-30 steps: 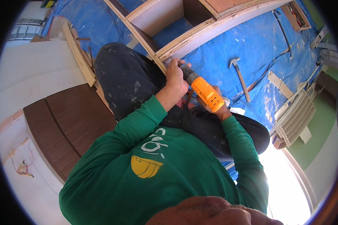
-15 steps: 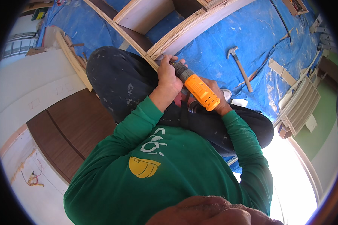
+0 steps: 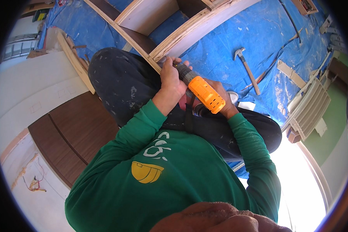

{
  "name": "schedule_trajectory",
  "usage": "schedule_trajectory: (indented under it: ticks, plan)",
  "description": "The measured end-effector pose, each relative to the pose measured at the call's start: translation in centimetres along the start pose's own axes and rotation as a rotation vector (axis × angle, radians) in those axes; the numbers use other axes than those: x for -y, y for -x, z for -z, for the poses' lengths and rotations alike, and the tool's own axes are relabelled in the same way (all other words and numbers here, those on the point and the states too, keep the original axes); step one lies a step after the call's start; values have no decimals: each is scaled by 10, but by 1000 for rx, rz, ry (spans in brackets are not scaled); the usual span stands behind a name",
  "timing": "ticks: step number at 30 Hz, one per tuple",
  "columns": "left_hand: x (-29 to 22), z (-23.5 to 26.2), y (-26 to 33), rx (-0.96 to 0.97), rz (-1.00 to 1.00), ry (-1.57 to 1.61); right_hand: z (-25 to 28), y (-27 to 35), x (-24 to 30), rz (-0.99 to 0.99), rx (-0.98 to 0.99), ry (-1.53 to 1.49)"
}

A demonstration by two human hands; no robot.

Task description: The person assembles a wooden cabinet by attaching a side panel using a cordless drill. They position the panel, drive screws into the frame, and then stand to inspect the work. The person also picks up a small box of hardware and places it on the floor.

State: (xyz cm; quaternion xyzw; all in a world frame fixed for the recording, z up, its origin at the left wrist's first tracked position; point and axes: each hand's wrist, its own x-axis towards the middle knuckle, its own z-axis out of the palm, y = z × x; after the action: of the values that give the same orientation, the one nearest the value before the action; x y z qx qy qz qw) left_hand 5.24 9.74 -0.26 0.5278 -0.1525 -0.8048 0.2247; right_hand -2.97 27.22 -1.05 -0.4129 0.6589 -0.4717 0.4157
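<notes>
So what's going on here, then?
A person in a green top sits with legs folded, right hand gripping an orange power drill. The left hand is at the drill's front end, beside the corner of a wooden frame; the very tip is hidden. A hammer lies on the blue sheet.

The drill (image 3: 205,94) sits between the left hand (image 3: 172,81), by its front end, and the right hand (image 3: 223,99), at its rear. Ahead is the frame (image 3: 197,33). Rightward, the hammer (image 3: 250,74) lies on the tarp (image 3: 220,42), the box (image 3: 300,8) beyond it; leftward is the panel (image 3: 75,135).
</notes>
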Motion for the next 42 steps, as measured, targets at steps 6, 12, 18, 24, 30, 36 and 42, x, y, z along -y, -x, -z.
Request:
schedule_trajectory:
  ticks: [6, 12, 18, 24, 30, 36, 42]
  plan:
    - [0, -1, -1, -25, 1, -44, 0, -2, 7, -49, -12, -38]
    - [-13, 16, -7, 98, 132, -122, -3, 0, -11, 15, -30, 61]
    - [-127, -4, 58, 558, 263, -1208, -12, 1, -27, 4, -47, 61]
    - [-139, -91, -60, 637, -1004, -2439, -12, -5, -21, -16, -63, 158]
    - [-124, -97, -100, 966, -662, -2494, -15, -6, -29, 60, -90, 139]
    - [-130, -100, -88, 1083, -801, -2342, -16, -8, -29, 57, -77, 116]
    - [-130, -102, -87, 1127, -726, -2328, -11, -10, -16, 34, -34, 104]
